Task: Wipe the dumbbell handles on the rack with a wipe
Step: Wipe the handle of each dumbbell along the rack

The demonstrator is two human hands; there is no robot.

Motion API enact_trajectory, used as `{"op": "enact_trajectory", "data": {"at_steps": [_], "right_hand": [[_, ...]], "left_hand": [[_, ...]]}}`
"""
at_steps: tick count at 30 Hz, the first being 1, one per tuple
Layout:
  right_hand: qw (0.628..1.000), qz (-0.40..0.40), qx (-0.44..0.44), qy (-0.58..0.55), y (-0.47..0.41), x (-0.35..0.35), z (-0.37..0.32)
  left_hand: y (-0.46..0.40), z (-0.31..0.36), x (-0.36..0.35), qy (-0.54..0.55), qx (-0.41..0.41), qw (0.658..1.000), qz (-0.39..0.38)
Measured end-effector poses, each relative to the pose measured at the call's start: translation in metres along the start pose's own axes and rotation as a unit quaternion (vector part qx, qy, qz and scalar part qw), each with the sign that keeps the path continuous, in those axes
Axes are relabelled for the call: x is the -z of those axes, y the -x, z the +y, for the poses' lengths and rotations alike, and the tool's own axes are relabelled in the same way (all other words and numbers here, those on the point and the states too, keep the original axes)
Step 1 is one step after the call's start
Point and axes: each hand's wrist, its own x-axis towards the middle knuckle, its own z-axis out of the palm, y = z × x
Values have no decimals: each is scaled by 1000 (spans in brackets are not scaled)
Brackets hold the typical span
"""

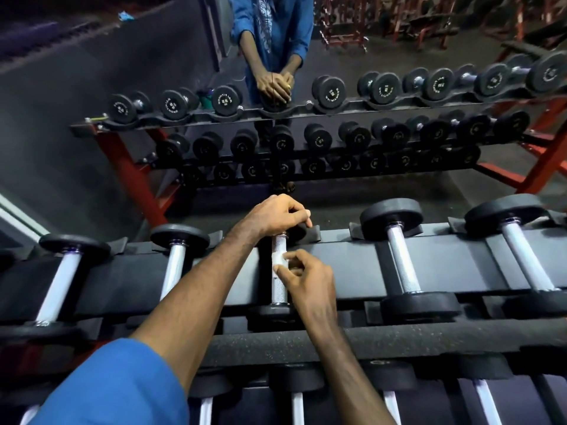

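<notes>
On the top tier of the near rack (343, 259), a row of dumbbells lay with their handles running near to far, each black head seated in a cradle. The person's left hand (277, 214) reached over the far end of the middle dumbbell (279, 311), fingers curled down around its far head, gripping it. The right hand (306, 276) sat on the right side of that dumbbell's handle (279, 291), fingers and thumb pinching a small white wipe (279, 259) against the upper part of the knurled steel. Below the wipe the handle showed bare down to the near head. A blue sleeve (116, 384) covered the left upper arm at the near left corner.

To the left lay two more dumbbells (63, 277) with shiny handles, and to the right two larger ones (402, 262), all apart from the hands. Below the padded front rail (399, 342) a lower tier held further handles, only partly in view.

Beyond the rack a mirror (76, 87) stood against the far side. It reflected tiers of dumbbells on a red frame (132, 170), and the person in a blue shirt with both hands together at the reflected top tier. At the far right, red gym equipment (399, 23) stood in dim light.
</notes>
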Motion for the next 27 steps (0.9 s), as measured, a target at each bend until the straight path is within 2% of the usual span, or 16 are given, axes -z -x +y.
{"op": "enact_trajectory", "data": {"at_steps": [4, 10, 16, 21, 27], "right_hand": [[1000, 6, -17, -3, -25, 2, -16], [996, -45, -66, -45, 0, 8, 4], [988, -29, -99, -115, -37, 4, -12], [997, 5, -77, 19, -6, -3, -13], [990, 68, -57, 109, -18, -13, -39]], "left_hand": [[1, 5, 2, 10, 5, 1000, -10], [-5, -6, -3, 6, 7, 1000, 2], [-4, -4, 0, 20, -4, 1000, -10], [-7, -10, -1, 33, -23, 999, -23], [-13, -10, -3, 34, -42, 997, -62]]}}
